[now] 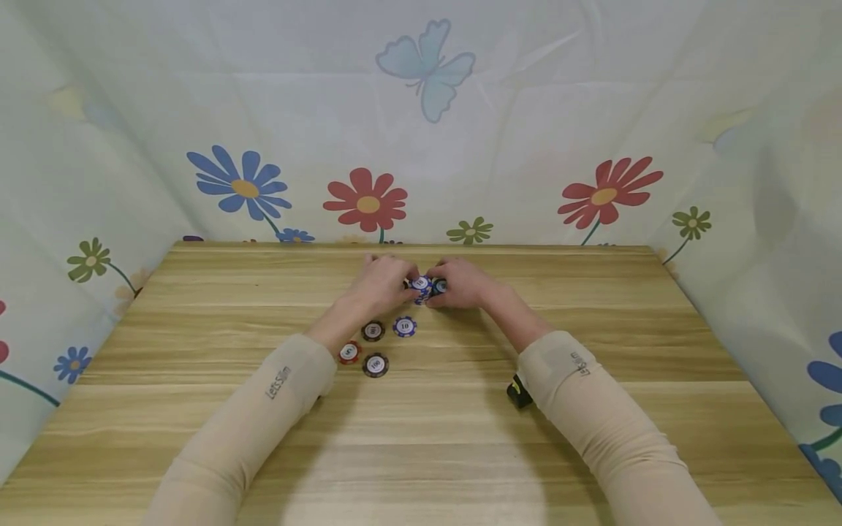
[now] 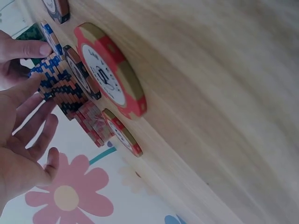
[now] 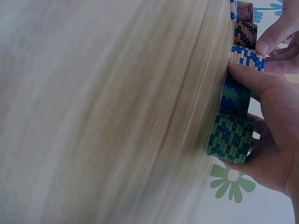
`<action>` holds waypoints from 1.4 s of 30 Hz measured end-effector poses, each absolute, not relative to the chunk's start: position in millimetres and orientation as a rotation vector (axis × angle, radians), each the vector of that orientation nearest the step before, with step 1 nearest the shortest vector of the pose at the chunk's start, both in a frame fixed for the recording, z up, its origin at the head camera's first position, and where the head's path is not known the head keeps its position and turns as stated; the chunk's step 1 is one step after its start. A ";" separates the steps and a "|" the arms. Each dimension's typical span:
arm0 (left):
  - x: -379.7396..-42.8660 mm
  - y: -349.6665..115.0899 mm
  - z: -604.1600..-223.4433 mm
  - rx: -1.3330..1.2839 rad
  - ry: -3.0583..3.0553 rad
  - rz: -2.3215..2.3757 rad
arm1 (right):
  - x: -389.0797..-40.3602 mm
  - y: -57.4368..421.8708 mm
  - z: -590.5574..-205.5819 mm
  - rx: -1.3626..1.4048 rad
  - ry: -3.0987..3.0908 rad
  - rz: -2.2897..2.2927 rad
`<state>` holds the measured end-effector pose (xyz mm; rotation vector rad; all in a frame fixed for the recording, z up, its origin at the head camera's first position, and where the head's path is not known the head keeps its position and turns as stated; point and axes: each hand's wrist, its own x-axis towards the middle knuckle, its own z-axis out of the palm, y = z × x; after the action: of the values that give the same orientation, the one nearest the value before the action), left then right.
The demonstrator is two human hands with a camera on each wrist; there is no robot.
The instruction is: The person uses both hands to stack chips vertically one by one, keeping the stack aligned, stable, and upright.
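Observation:
My left hand [image 1: 384, 281] and right hand [image 1: 463, 283] meet at a stack of blue-and-white poker chips [image 1: 421, 286] toward the table's back. In the right wrist view, the right thumb presses the near side of that stack, while other right fingers reach behind a green chip stack [image 3: 231, 140] and a dark blue-green stack [image 3: 235, 98]. The left fingertips hold the blue stack from its other side. Beside it stand a black-and-orange chip stack [image 3: 245, 35] and a red chip stack [image 2: 92, 122], in a row along the left hand.
Loose chips lie nearer me: a blue one [image 1: 405, 326], a red one [image 1: 349, 352] and two black ones, the nearest black chip [image 1: 376, 364] lowest. A small black-and-yellow object [image 1: 519, 392] is partly covered by the right sleeve. A flowered curtain [image 1: 513, 146] backs the table.

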<state>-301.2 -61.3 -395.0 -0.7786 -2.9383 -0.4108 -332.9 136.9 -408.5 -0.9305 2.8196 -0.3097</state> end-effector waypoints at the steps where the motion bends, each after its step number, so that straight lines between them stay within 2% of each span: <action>1: -301.4 -61.3 -394.8 -0.782 -2.938 -0.409 | -332.9 136.9 -408.4 -0.929 2.820 -0.311; 21: -295.1 -59.4 -391.8 -0.815 -2.963 -0.372 | -332.5 137.8 -408.5 -0.923 2.813 -0.327; 42: -267.5 -66.2 -383.8 -0.895 -3.114 -0.330 | -332.8 137.8 -409.4 -0.919 2.818 -0.337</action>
<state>-267.5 -66.2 -383.8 -0.8953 -3.1143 -0.3305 -332.8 137.8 -409.4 -0.9189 2.8177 -0.3370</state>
